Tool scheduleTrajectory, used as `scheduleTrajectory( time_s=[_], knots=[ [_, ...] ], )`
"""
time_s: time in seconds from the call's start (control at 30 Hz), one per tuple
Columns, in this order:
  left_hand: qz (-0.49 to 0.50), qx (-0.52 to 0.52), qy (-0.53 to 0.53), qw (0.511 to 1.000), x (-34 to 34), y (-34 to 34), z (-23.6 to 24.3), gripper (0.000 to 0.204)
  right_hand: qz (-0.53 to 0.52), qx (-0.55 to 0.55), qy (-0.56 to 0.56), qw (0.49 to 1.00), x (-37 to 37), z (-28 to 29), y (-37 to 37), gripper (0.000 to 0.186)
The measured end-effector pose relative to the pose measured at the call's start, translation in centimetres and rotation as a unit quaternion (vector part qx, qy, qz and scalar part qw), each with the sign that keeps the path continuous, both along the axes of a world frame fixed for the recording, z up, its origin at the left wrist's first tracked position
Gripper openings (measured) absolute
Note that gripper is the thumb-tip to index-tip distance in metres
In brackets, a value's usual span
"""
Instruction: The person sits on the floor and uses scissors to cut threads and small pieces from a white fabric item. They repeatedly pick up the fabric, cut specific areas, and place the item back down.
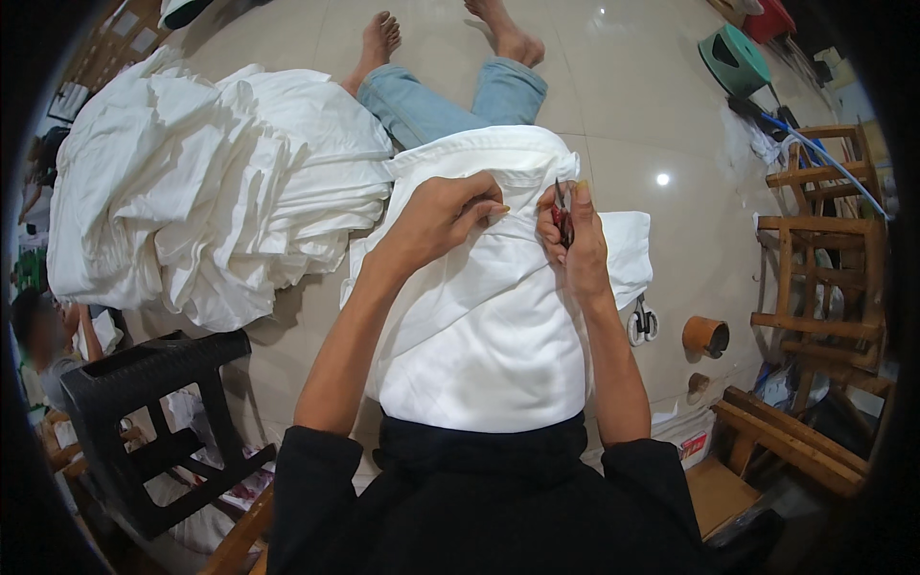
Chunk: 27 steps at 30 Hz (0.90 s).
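A white cloth garment (479, 326) lies spread across my lap, its stitched upper edge over my knees. My left hand (448, 218) is closed over the garment's upper part, fingers curled and thumb and forefinger close together. Whatever it pinches is hidden or too small to name. My right hand (577, 241) is wrapped round small red-handled thread snips (562, 218), their dark blades pointing away from me, by the garment's right edge. A flap of white cloth (628, 251) reaches the floor beyond my right hand.
A tall pile of folded white garments (220, 182) stands at left, above a black plastic stool (158, 422). Scissors (642, 321) and a brown cylinder (706, 336) lie on the tiled floor (671, 125) at right, near wooden frames (824, 278). Another person (53, 335) sits far left.
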<state>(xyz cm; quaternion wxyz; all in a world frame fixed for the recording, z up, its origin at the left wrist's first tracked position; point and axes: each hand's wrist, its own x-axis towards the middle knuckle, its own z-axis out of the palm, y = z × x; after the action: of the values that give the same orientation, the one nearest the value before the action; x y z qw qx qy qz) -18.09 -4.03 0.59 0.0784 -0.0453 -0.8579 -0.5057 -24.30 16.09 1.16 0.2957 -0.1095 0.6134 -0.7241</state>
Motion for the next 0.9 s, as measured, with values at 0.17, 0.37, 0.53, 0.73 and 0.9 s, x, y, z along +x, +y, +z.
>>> scheduleTrajectory(
  time_s=[0.17,0.37,0.53,0.73,0.9],
  knots=[
    [-0.022,-0.01,-0.032,0.999,-0.3,-0.4,0.6,0.009,0.09,0.183,0.199,0.959,-0.4,0.3,1.0,0.036],
    [-0.013,-0.055,-0.011,0.998,-0.1,0.1,0.3,0.01,0.115,0.28,0.217,0.928,-0.7,1.6,0.6,0.036],
    [-0.008,-0.082,0.034,0.996,0.1,0.1,0.0,0.01,0.181,0.301,0.203,0.914,-2.3,2.4,-0.2,0.037],
    [-0.008,-0.092,0.058,0.994,-0.1,0.0,-0.4,0.011,0.253,0.294,0.186,0.903,-3.5,3.1,-0.4,0.035],
    [-0.005,-0.089,0.071,0.993,-0.1,0.1,-0.6,0.011,0.268,0.297,0.198,0.895,-3.8,2.8,-0.5,0.035]
  ],
)
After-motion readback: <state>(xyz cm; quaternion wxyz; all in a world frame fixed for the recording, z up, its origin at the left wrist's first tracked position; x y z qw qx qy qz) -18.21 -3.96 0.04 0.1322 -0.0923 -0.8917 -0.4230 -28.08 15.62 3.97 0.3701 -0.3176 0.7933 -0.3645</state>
